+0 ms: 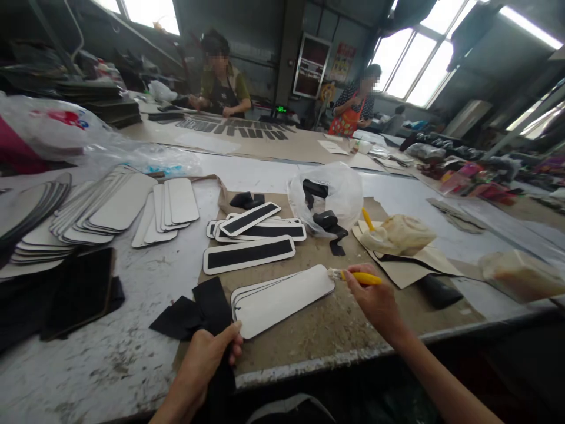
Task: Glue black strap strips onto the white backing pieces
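While right hand (pixel 375 297) grips yellow brush (pixel 359 277), left hand (pixel 207 350) pinches black strip (pixel 212 306), plastic bag (pixel 338 194) holding black pieces (pixel 324 219)

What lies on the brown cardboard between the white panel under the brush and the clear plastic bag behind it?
In the head view, between the white panel and the plastic bag lie white-edged panels with black strips, some overlapping.

I am in a workshop: the long surface (pixel 132 365) carries stacks of white cut panels (pixel 101 212), black strips (pixel 249 253) lie glued on others, and two aproned workers (pixel 220 82) stand under big windows (pixel 415 59).
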`<state>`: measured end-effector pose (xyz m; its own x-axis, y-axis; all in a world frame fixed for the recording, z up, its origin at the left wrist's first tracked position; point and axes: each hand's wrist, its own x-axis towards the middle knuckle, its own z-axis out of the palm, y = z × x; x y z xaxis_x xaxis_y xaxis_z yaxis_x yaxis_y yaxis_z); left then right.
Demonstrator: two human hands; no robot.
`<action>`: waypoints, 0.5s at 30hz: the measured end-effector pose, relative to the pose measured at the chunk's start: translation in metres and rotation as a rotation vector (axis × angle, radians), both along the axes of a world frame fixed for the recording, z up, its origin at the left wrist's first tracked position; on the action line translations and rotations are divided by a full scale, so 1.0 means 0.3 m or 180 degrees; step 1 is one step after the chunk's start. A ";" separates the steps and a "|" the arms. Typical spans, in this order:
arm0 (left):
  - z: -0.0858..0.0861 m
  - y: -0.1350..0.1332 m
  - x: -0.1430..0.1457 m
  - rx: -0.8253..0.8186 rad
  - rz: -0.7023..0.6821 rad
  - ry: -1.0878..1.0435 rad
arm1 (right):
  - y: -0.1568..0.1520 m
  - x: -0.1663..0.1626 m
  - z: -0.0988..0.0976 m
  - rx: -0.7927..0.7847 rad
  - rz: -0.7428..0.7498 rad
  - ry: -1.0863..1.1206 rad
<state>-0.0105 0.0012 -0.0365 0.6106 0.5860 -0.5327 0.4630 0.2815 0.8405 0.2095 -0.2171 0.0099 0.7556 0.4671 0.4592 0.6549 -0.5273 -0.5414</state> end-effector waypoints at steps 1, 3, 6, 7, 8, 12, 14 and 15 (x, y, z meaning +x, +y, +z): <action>-0.003 0.004 -0.001 -0.0010 0.0022 -0.0001 | 0.000 -0.010 0.015 0.0035 0.0038 -0.0024; -0.006 0.013 -0.012 -0.0026 0.0133 -0.0030 | 0.003 -0.033 0.046 0.0084 0.0060 0.0018; 0.004 0.029 -0.043 -0.0001 0.0386 -0.0152 | 0.028 -0.081 0.095 0.0063 0.0123 0.0351; 0.012 0.031 -0.055 -0.0013 0.0475 -0.0221 | 0.046 -0.102 0.112 0.0038 0.0226 0.0545; 0.022 0.028 -0.065 -0.0041 0.0547 -0.0313 | 0.069 -0.128 0.128 0.0002 0.0390 0.0762; 0.073 -0.026 -0.094 -0.0244 0.0742 -0.0771 | 0.210 -0.265 0.167 -0.0340 0.1409 0.1845; 0.096 -0.065 -0.105 -0.0393 0.0831 -0.0984 | 0.299 -0.328 0.154 -0.0494 0.1920 0.2470; 0.104 -0.082 -0.111 -0.0442 0.0845 -0.1081 | 0.341 -0.353 0.139 -0.0518 0.2166 0.2830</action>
